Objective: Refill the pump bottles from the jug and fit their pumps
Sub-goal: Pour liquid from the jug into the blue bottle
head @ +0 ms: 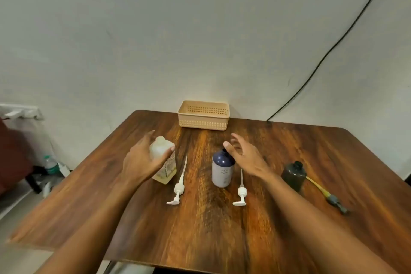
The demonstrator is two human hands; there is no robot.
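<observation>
A clear jug (165,166) with a little yellowish liquid stands left of centre on the wooden table (222,229). My left hand (142,160) is spread around its left side, thumb at its shoulder, fingers apart. A blue and white bottle (221,172) with an uncapped neck stands in the middle. My right hand (244,158) hovers open over its right shoulder, thumb by the neck. A white pump (179,189) lies right of the jug, and a second white pump (241,193) right of the blue bottle. A dark bottle (293,174) stands uncapped at the right.
A beige perforated basket (203,115) sits at the table's far edge against the wall. A yellow and grey pump (329,196) lies right of the dark bottle. A black cable (333,44) runs down the wall. A water bottle (50,163) stands on the floor at left.
</observation>
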